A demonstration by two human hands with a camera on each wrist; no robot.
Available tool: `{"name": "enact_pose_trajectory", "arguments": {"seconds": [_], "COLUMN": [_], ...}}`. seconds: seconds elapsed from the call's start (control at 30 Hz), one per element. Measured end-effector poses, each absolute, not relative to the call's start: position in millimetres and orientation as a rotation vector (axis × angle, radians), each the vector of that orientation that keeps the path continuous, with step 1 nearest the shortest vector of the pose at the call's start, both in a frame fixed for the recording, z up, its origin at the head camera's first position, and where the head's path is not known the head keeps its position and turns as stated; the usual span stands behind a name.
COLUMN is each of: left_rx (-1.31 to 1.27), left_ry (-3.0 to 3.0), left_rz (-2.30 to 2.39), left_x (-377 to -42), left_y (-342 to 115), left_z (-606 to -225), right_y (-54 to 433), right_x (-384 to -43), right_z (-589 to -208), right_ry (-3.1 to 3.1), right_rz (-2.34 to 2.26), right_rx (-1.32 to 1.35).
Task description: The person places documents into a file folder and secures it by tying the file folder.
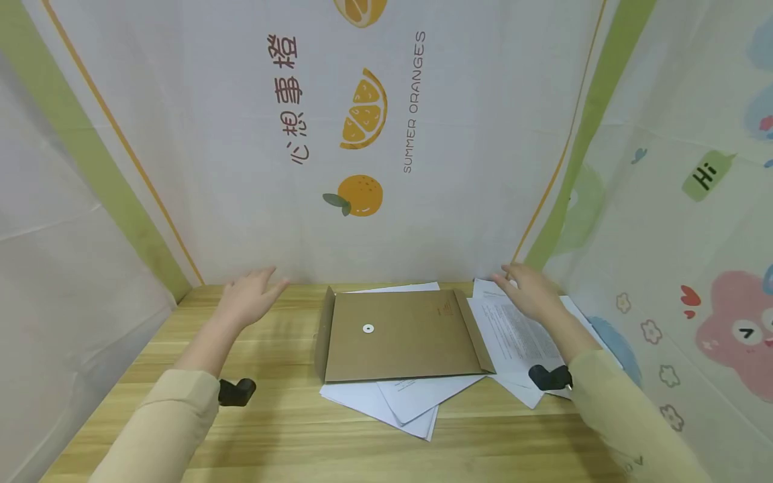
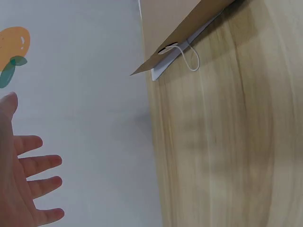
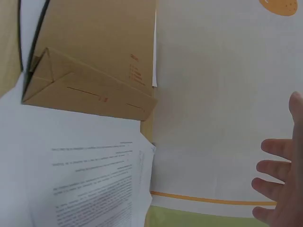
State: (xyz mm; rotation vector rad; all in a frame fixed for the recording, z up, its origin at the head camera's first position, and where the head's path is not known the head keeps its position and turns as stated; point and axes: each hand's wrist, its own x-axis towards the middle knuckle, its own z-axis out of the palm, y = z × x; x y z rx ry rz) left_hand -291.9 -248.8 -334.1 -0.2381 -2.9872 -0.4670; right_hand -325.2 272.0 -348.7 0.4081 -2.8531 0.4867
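Fingers [image 2: 43,165], spread apart, flank a brown envelope [image 1: 401,345] before cloth [image 1: 483,134] printed "SUMMER ORANGES".

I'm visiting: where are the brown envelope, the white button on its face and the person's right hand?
Brown envelope [image 1: 403,337], head view: middle of its broad face.
White button [image 1: 368,329], head view: its centre.
Right hand [image 1: 533,291], head view: its back.

The brown envelope [image 1: 404,349] lies flat, a round white button [image 1: 368,329] on its upper face and small red print near its right end, which is a creased, folded base. The flap [image 1: 323,339] at its left end stands raised, a loop of white string [image 2: 195,64] hanging from it. White sheets [image 1: 417,409] jut from beneath the envelope's near and far edges; printed sheets [image 1: 507,345] overlap loosely at its right
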Motion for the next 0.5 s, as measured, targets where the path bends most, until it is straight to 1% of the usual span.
{"name": "enact_pose_trajectory", "arguments": {"seconds": [0.33, 0.5], "left_rx": [-0.234, -0.220], "left_ry": [-2.934, -2.885], "left_rz": [-0.802, -0.993], "left_x": [-282.3, -278.9], "left_y": [-250.9, -248.2], "left_z": [-353.4, -364.7], "right_y": [272.0, 269.6], "right_x": [-313.6, -307.9], "right_z": [-371.6, -384.3], "right_ry": [-2.779, -2.780], "right_rz": [0.837, 0.986], "right_rx": [0.385, 0.304]}}
